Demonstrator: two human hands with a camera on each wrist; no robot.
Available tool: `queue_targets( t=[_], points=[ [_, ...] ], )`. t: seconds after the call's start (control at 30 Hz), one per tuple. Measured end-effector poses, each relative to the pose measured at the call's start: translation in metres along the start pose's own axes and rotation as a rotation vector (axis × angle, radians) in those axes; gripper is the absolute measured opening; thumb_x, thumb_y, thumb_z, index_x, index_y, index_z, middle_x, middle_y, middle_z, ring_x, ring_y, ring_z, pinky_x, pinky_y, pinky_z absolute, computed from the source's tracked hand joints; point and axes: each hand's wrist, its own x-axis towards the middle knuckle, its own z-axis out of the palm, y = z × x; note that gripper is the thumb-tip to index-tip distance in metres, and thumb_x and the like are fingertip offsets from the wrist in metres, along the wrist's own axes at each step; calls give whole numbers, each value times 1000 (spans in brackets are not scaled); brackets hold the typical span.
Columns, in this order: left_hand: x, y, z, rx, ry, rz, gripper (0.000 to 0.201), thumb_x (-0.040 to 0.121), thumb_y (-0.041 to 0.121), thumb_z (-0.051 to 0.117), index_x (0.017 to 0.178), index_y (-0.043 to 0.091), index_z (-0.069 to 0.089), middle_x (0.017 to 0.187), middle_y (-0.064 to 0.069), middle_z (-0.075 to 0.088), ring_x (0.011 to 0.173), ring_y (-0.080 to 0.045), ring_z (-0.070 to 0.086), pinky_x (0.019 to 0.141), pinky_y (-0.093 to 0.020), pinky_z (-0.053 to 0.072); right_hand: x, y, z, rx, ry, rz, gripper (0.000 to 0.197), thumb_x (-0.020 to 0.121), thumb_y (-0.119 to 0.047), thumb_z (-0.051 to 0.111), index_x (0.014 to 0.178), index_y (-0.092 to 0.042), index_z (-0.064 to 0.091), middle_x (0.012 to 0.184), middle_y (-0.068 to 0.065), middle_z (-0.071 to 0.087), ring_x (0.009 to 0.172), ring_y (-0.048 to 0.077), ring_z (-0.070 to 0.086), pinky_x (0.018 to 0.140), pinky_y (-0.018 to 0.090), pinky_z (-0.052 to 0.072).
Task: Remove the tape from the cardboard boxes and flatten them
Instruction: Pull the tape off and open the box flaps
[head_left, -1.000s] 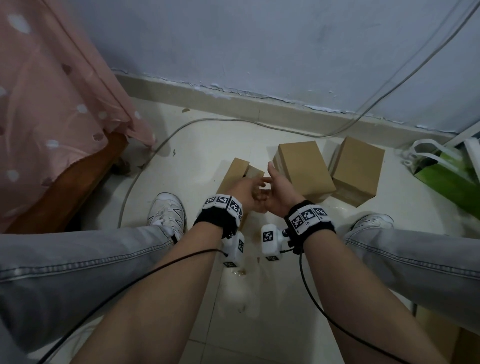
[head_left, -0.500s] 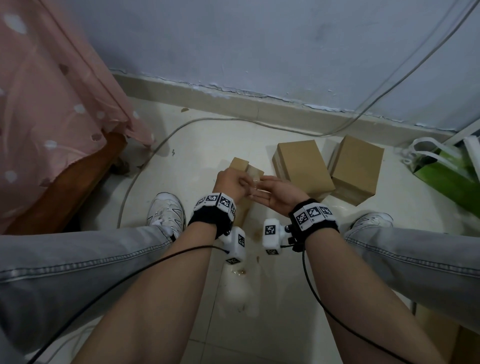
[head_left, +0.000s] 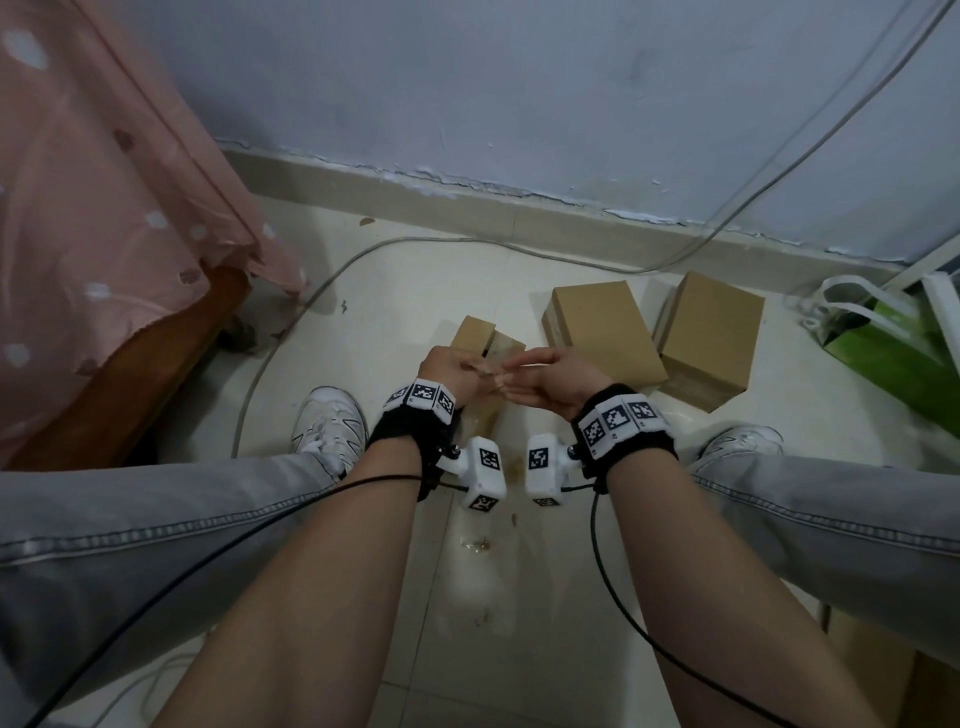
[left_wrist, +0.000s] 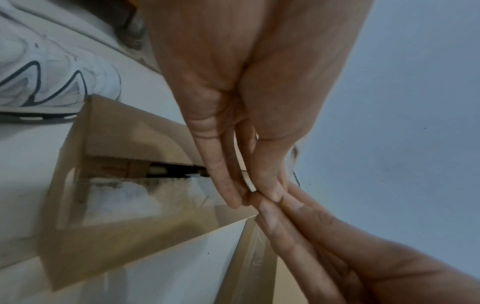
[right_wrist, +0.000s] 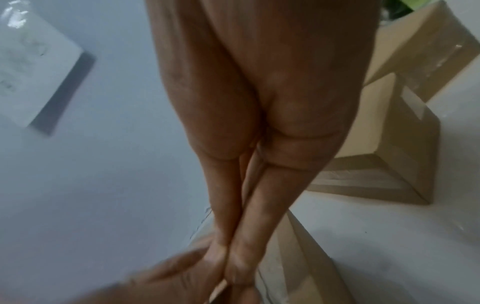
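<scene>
Both hands meet at frame centre: the left hand (head_left: 448, 370) and right hand (head_left: 550, 379) each pinch a bit of clear tape (head_left: 488, 370) between fingertips, just above the opened box (head_left: 480, 338). That box lies on the floor, long axis running from the hands toward the wall. Two closed boxes (head_left: 605, 332) sit right of it, side by side, also pointing wallward.

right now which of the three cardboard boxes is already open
The leftmost box, right behind both hands: its end gapes open. The middle box and right box look closed.
</scene>
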Motion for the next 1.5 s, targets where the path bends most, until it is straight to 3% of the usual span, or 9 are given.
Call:
queue_targets(
  t=[0.17,0.27,0.4,0.57,0.73,0.87,1.03,1.2,1.5],
  points=[
    [2,-7,-11,4,156,-93,16,77,6,76,89,15,81,85,-1,76,81,-15,70,77,-22,57,3,-4,14,-297,319,-180,17,73,16,72,84,4,68,80,27,71,67,30,74,63,39,62],
    [7,-19,-40,-55,236,-174,13,75,0,78,76,13,80,76,-1,75,71,-13,70,67,-23,60,5,-16,-1,-366,505,-249,13,80,7,71,73,-3,67,76,20,71,60,27,73,58,36,62],
    [7,-13,-58,-289,124,-176,12,70,-9,80,78,-1,76,91,-16,76,87,-29,74,78,-38,61,0,-31,-17,-448,317,-170,9,90,-8,66,87,-3,71,87,18,73,74,29,74,69,38,62],
    [4,-1,-29,-101,60,-10,21,70,6,82,61,25,77,82,-2,77,85,-18,73,85,-32,59,3,-18,14,-436,122,-177,16,86,-16,74,99,-7,72,95,17,72,87,28,73,79,37,61],
    [1,-5,-11,53,36,4,11,69,23,86,72,26,77,80,-1,76,79,-15,72,78,-28,60,4,-3,23,-427,131,-89,18,73,-5,84,85,5,74,79,19,74,76,28,75,73,38,62],
    [-1,0,-12,91,-58,32,22,67,13,85,80,27,75,80,6,72,78,-7,67,72,-17,52,3,1,16,-253,151,16,21,69,5,84,82,13,69,82,26,72,80,34,74,78,39,61],
    [-4,5,-21,12,-262,21,29,73,14,85,97,23,72,97,1,76,100,-9,68,94,-23,51,2,9,5,-112,133,1,18,73,18,73,85,7,65,90,28,70,81,36,72,72,36,62],
    [-5,6,-24,-56,-325,50,34,73,3,83,102,18,73,103,-5,76,102,-13,70,92,-25,54,6,12,-7,-235,239,-48,18,73,14,75,87,6,69,86,23,71,74,29,72,70,34,62],
    [-3,5,-11,208,6,133,15,69,19,88,79,20,78,77,6,71,74,-7,63,67,-14,46,4,15,4,-27,174,-123,12,91,2,64,97,12,66,81,23,70,68,27,71,70,33,62]
  ],
)
